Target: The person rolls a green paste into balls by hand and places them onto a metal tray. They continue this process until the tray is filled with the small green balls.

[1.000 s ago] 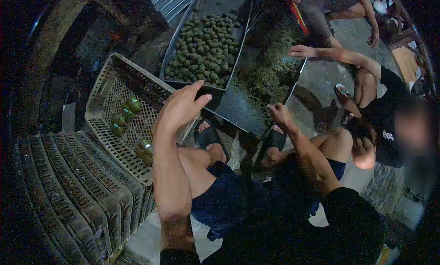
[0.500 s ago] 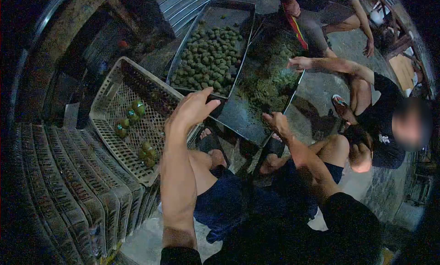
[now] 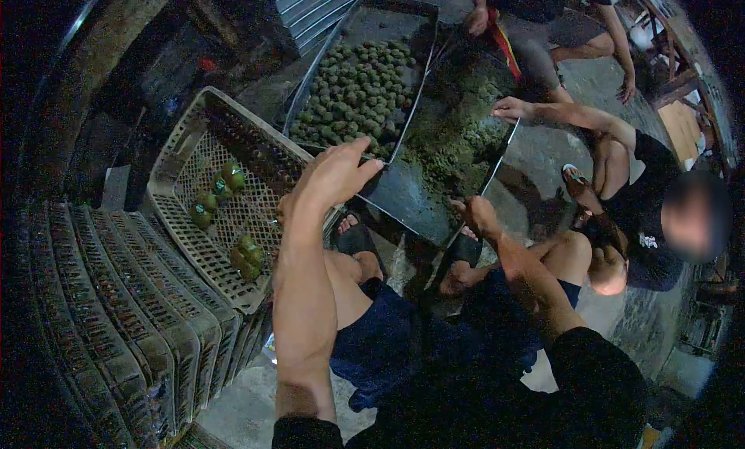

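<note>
My left hand (image 3: 335, 173) is over the near end of a metal tray (image 3: 433, 30) of round green lumps (image 3: 361, 84), thumb and fingers apart, with nothing seen between them. At the near right part of a second tray (image 3: 403, 201), which carries loose green crumbly material (image 3: 458, 138), my right hand (image 3: 479, 218) is closed with fingers curled; what it holds, if anything, is hidden. Left of my left arm, a plastic crate (image 3: 174, 177) holds several green bundles (image 3: 230, 177) at its bottom.
Stacked crates (image 3: 140, 294) stand at the left. A co-worker's hand (image 3: 512, 107) reaches to the right edge of the second tray. Another person's hand (image 3: 476, 20) is beyond it, near a red and yellow strip (image 3: 504, 45). Corrugated metal (image 3: 318, 10) lies at the top.
My right hand has moved slightly right and down, and its fingers have curled in. My left hand has shifted a little to the right. The far person's hand has moved left.
</note>
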Motion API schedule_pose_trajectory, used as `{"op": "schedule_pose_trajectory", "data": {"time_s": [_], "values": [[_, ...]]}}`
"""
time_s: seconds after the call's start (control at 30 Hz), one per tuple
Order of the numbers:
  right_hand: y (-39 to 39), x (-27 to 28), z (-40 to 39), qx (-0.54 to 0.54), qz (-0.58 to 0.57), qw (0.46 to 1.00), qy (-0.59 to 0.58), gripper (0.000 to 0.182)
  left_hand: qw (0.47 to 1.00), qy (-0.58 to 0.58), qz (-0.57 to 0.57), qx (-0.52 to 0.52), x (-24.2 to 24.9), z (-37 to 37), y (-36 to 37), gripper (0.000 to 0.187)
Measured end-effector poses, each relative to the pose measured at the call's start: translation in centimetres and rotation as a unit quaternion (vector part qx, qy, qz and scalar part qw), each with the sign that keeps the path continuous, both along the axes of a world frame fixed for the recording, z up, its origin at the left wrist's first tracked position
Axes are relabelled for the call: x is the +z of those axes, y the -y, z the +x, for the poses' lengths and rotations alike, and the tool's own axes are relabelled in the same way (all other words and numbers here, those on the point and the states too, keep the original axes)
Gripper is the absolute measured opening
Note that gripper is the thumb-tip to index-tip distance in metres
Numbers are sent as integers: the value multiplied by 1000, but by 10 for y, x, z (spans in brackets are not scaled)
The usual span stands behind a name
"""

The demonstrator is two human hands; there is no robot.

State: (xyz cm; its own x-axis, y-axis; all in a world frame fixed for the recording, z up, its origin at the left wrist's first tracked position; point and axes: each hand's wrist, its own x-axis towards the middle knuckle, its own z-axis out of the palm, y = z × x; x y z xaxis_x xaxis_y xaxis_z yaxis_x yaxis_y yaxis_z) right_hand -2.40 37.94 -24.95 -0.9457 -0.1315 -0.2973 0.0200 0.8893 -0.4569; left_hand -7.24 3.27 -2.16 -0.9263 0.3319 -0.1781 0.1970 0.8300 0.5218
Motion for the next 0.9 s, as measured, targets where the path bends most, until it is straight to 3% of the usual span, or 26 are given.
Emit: {"op": "schedule_pose_trajectory", "data": {"time_s": [0.07, 0.13, 0.2, 0.23, 0.3, 0.37, 0.4, 0.47, 0.5, 0.57, 0.6, 0.63, 0.7, 0.77, 0.9], "values": [[9, 10, -3, -15, 38, 999, 17, 45, 1000, -15, 1, -3, 3, -1, 2, 56], [2, 11, 1, -45, -78, 995, 32, 50, 1000, 5, 4, 14, 12, 2, -1, 55], [-10, -25, -3, -63, -77, 995, 30, 49, 1000, -19, 17, 5, 2, 0, 2, 55], [-11, -25, -3, -59, -186, 979, 54, 47, 1000, -20, 10, 5, 2, 0, 2, 55], [-13, -17, -1, -56, -292, 952, 77, 45, 1000, -21, 4, 4, -1, 1, 2, 55], [-1, 34, 0, -61, -138, 984, 90, 45, 1000, -27, 5, 1, -4, 0, 1, 56], [-2, 29, 2, -61, -139, 984, 89, 45, 1000, -28, 5, 0, -4, 0, 1, 56], [-5, 0, 4, -38, -210, 975, -63, 43, 1000, -27, -2, -1, -3, 1, 0, 56], [-9, -20, 2, -38, -211, 975, -64, 43, 1000, -28, -3, -1, 0, 0, -1, 56], [-16, -51, -1, -160, -240, 955, -67, 38, 1000, 28, 0, 6, 5, 1, -2, 59], [-8, -28, 0, -161, -240, 955, -67, 38, 1000, 28, 0, 6, 2, 1, -1, 59], [10, 22, 0, -192, -202, 960, 13, 35, 1000, 4, 3, -2, -4, 1, 2, 57], [16, 39, -4, -221, -162, 957, 94, 32, 1000, -19, 6, -9, -6, 1, 3, 56], [3, 6, -6, -22, -187, 981, -40, 31, 1000, -11, 9, -3, 0, 2, 3, 55], [1, 15, -6, -55, -146, 987, -37, 29, 1000, 5, 3, 8, 9, 4, -1, 55]]}}
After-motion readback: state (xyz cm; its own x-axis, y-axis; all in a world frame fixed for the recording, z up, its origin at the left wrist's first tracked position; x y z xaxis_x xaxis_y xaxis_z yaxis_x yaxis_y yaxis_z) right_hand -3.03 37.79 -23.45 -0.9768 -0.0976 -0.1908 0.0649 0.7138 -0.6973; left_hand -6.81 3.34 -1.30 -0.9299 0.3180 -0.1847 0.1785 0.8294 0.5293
